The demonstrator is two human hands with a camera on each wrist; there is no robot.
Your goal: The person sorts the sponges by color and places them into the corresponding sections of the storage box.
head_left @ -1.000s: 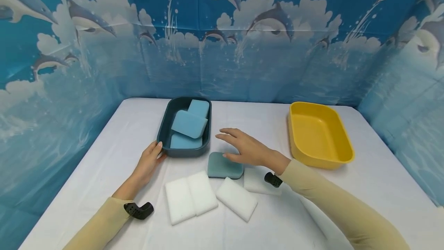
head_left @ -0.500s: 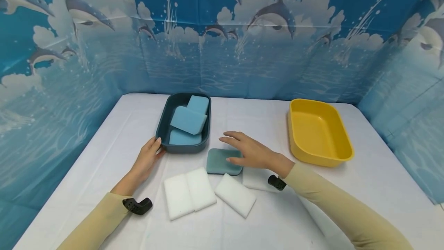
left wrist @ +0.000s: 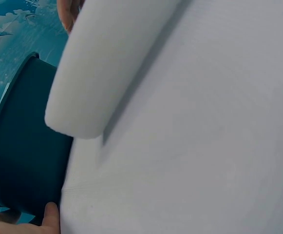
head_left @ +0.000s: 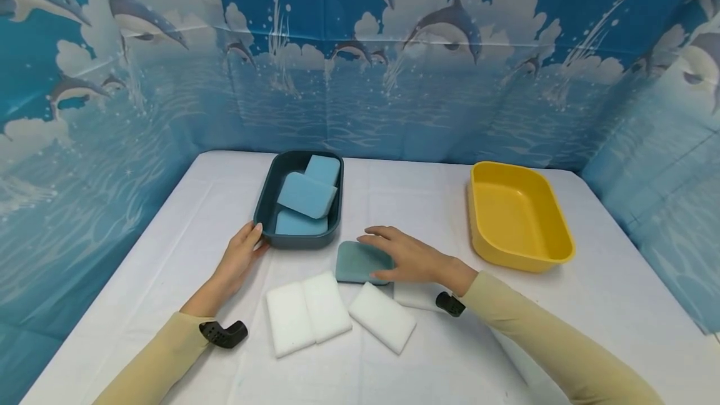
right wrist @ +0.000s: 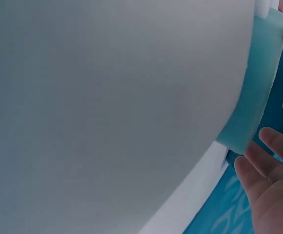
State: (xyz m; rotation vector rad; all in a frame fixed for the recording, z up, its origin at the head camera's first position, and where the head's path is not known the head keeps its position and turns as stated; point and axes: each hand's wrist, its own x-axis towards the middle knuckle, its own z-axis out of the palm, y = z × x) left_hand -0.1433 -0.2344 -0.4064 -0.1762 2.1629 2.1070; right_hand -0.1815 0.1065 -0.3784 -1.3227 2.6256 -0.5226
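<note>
A dark blue-green plastic bin (head_left: pixel 298 242) holds several light blue sponges (head_left: pixel 307 195). My left hand (head_left: pixel 239 256) holds the bin's near left corner, with the thumb at its front wall; the left wrist view shows fingers and thumb against the bin (left wrist: pixel 24 131). In front of the bin lies a green sponge (head_left: pixel 360 261), flat on the table. Over its right side is my right hand (head_left: pixel 413 258), fingers spread and slightly bent. In the right wrist view the fingertips stand close to the green sponge's edge (right wrist: pixel 255 87); whether they touch it is unclear.
Several white sponges (head_left: pixel 382 317) lie on the white-clothed table (head_left: pixel 427 367) nearest me, one partly under my right wrist. A yellow bin (head_left: pixel 520 217) stands at the right. Dolphin-printed cloth (head_left: pixel 360 105) hangs behind and at both sides.
My right hand first drifted slightly right, then came down and nearer over the green sponge, its fingers bending a little. My left hand keeps its hold on the dark bin.
</note>
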